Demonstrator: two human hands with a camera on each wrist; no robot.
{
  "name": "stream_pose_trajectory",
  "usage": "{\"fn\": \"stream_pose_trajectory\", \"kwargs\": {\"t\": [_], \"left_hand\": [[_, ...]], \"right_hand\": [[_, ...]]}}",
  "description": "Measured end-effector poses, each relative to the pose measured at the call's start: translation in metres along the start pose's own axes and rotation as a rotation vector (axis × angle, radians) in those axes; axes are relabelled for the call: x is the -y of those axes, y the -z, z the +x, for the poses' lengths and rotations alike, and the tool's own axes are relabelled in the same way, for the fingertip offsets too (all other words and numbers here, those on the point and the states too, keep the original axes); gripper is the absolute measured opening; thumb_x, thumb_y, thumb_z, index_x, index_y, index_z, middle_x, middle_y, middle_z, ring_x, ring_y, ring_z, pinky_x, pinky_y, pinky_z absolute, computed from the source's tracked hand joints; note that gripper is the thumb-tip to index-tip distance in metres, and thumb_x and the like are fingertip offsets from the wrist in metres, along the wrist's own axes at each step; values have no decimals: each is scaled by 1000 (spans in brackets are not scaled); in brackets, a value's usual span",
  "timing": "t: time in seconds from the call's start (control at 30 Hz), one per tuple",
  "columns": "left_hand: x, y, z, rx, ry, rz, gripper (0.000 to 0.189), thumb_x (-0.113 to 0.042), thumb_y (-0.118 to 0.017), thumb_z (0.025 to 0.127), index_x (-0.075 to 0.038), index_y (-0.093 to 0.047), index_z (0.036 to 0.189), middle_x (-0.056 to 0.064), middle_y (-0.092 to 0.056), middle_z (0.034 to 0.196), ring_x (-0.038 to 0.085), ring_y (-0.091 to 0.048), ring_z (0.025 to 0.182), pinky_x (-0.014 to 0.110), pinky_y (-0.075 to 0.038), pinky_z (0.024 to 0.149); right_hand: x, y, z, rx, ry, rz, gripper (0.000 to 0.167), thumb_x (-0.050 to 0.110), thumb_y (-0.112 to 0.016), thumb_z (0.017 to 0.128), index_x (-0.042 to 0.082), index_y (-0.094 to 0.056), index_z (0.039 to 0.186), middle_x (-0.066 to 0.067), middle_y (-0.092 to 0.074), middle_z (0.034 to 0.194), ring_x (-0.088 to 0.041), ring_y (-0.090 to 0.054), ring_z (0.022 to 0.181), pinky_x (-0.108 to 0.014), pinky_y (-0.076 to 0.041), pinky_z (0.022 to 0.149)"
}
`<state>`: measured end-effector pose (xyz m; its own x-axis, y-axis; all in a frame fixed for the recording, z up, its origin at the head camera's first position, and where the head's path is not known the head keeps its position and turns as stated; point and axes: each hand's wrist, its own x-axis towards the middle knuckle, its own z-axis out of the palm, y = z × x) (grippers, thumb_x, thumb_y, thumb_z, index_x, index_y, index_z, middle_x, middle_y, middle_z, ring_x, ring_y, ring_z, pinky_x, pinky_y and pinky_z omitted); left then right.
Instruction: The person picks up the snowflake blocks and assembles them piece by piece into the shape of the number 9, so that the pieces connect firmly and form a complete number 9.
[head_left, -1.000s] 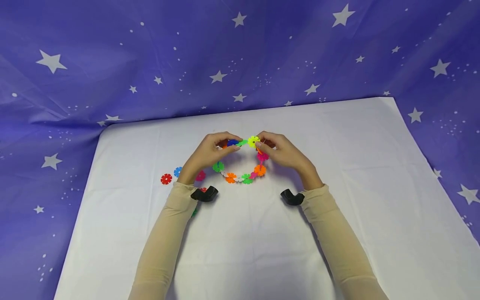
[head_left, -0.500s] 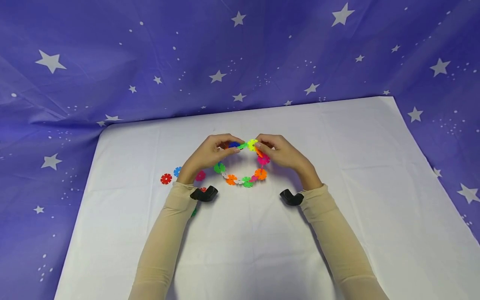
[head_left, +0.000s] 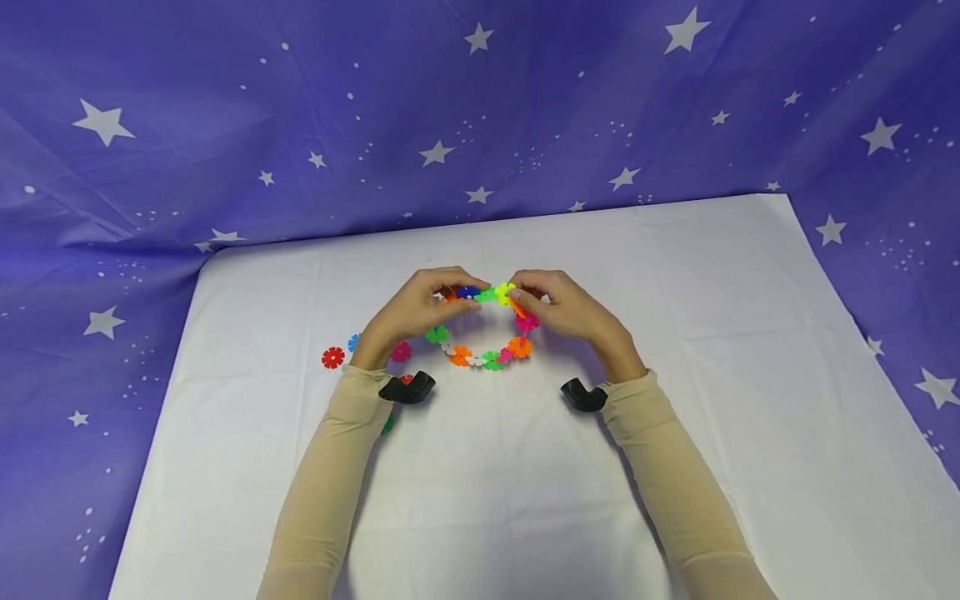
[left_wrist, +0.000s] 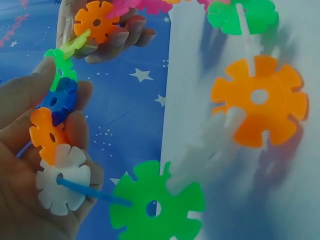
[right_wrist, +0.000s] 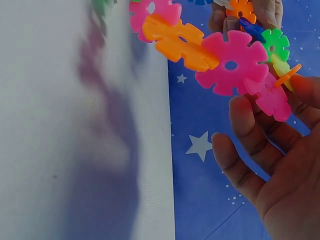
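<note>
A loop of colourful plastic snowflake discs (head_left: 461,357) is held up between the two hands. My left hand (head_left: 416,307) pinches it near the blue disc (left_wrist: 61,101) and the light green disc (left_wrist: 62,74). My right hand (head_left: 570,307) pinches the yellow disc (right_wrist: 283,72), which meets the light green one; whether their slots are fully pushed together I cannot tell. An orange disc and pink discs (right_wrist: 232,62) follow on the right side. Along the loop's lower part run orange, white and green discs (left_wrist: 155,207).
On the white-covered table (head_left: 525,483), loose discs lie left of the loop: a red disc (head_left: 333,358), a blue one, a pinkish-red disc (head_left: 401,352) and others partly under the left arm. A purple star-patterned cloth (head_left: 480,117) hangs behind. Black curved pieces (head_left: 408,388) sit at both cuffs.
Both hands have stayed nearly in place. The yellow disc has dropped slightly and shifted a little left, closer to the left hand. The light green disc now shows more of its face.
</note>
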<state>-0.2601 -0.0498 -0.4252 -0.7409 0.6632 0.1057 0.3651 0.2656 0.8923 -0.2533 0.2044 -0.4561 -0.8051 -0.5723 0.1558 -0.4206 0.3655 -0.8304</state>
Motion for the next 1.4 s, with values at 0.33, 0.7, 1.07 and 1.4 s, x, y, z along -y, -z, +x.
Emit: {"fn": "stream_pose_trajectory", "kwargs": {"t": [0.33,0.7,1.07,1.4], "left_hand": [[-2,2,0,35,-22,23,29,1,-60,93,1,-67,121,16,-66,101,23,-48,80,31,-42,74],[35,-3,5,-6,13,-1,26,-17,-63,97,-14,-70,122,4,-68,107,20,-55,90,33,-48,82],[13,-6,5,-34,91,-3,24,-14,-66,94,-7,-71,116,8,-70,104,20,-54,84,26,-46,74],[3,-7,3,-43,109,-23,22,-11,-65,95,-4,-71,115,11,-71,107,23,-52,80,25,-45,69]], "right_hand": [[0,1,-1,-17,19,-18,14,9,-54,99,5,-62,88,-2,-52,69,-15,-50,65,-27,-43,67],[-2,1,-1,-20,-49,15,16,12,-54,100,4,-63,91,-5,-54,72,-19,-52,68,-29,-43,70],[-2,1,-1,-21,-118,55,18,11,-53,101,-1,-64,94,-9,-55,73,-22,-52,70,-30,-43,71],[17,4,-2,-35,-148,58,17,1,-51,99,-8,-64,92,-19,-55,74,-29,-51,71,-34,-43,72]]}}
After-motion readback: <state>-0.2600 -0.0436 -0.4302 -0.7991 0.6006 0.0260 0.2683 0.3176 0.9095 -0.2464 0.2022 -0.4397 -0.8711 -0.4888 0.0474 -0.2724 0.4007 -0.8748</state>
